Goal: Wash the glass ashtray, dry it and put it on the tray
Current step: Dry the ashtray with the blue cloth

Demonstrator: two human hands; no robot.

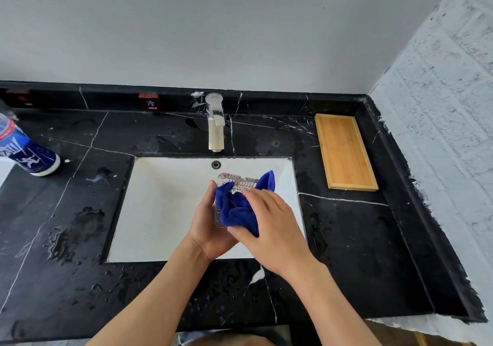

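- Head view, hands: both bare hands meet over the white rectangular sink (160, 199), which is set into a black marble counter (346, 239) veined with white.
- Head view, left hand (210, 228): palm turned inward, fingers curled under and around the near side of the glass ashtray (234, 183), thumb raised along its left edge; the hand grips the ashtray from below.
- Head view, right hand (272, 223): fingers bent down and closed over a blue cloth (237, 209), pressing it into the ashtray from above.
- Head view, ashtray: clear ribbed glass, held tilted above the basin, apart from the sink floor; its far rim shows beyond the cloth, the rest is covered by cloth and hands.
- Head view, cloth: bunched inside the ashtray, one corner standing up at its right edge.
- Head view, tray (344, 150): wooden, rectangular, lying on the counter to the right of the sink, well apart from the hands.
- Head view, tap (216, 121): metal, upright behind the basin; whether water runs cannot be told.
- Head view, bottle (24, 150): blue and white, lying tilted at the left edge of the counter.
- Head view, counter surface: water droplets and wet patches left of and in front of the sink.
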